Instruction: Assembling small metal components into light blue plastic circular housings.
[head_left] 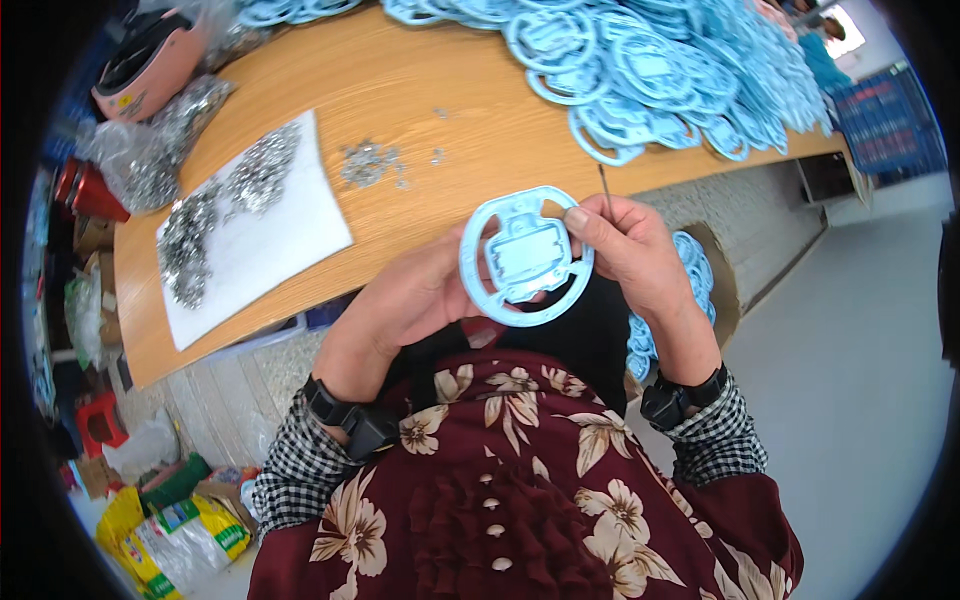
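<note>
In front of my body is a light-blue plastic steering-wheel-shaped part (530,250), with a recessed panel across its middle. My left hand (435,285) grips it from the left and from beneath, some fingers hidden behind it. At the upper right rim my right hand (635,245) is closed, thumb against the part. A thin dark rod-like tool (605,188) sticks up from the right hand's fingers; its other end is hidden. On the wooden table (430,130) beyond lie small loose silvery metal pieces (368,163), too small to name.
Many matching blue parts (660,70) are heaped at the table's far right. More silvery pieces (265,170) lie on a white sheet (270,260) at left, near clear bags and a pink helmet (155,75). A box (715,265) of blue parts stands below right.
</note>
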